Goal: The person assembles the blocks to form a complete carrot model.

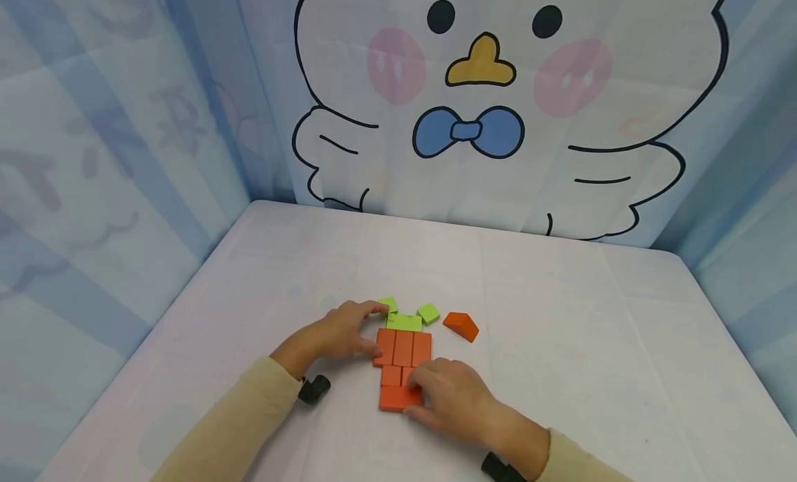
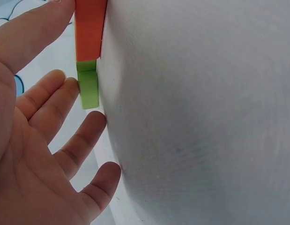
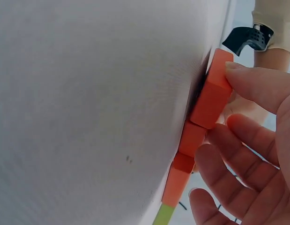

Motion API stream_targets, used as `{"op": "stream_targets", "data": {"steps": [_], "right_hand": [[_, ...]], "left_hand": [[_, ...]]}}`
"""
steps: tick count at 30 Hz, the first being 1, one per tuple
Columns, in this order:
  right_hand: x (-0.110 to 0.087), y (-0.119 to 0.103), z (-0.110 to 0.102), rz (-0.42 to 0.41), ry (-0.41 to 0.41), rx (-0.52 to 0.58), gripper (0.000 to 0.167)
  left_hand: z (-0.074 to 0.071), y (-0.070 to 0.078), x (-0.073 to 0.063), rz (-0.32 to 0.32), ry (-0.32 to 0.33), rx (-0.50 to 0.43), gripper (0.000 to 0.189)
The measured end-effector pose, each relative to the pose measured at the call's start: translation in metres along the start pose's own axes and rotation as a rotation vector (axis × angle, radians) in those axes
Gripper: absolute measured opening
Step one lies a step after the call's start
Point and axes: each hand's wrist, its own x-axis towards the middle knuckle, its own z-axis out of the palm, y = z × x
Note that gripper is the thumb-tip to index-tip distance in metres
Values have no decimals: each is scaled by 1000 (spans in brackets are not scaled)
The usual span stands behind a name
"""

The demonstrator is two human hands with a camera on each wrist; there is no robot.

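Note:
Flat on the table lies a figure of orange and green blocks. Three upright orange blocks (image 1: 403, 348) form its middle, with two small orange blocks (image 1: 391, 375) and a wide orange block (image 1: 394, 398) below. Above them sits a wide green block (image 1: 404, 322), flanked by a left green block (image 1: 389, 303) and a right green block (image 1: 428, 313). My left hand (image 1: 341, 331) spreads along the left side, index finger at the left green block and thumb by the orange blocks. My right hand (image 1: 459, 403) pinches the wide orange block, thumb at its lower edge.
An orange wedge-shaped block (image 1: 461, 326) lies apart, right of the figure. The white table (image 1: 560, 344) ends at a printed curtain (image 1: 398, 164) behind and at the sides. Each wrist carries a black camera (image 1: 314, 390).

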Motion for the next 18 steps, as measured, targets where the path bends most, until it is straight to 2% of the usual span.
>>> {"op": "stream_targets", "data": {"steps": [9, 18], "right_hand": [[2, -1, 2, 42, -60, 70, 34], [3, 0, 4, 50, -68, 88, 34]], "left_hand": [[2, 0, 1, -8, 4, 0, 74], [1, -1, 0, 8, 7, 8, 75]]}}
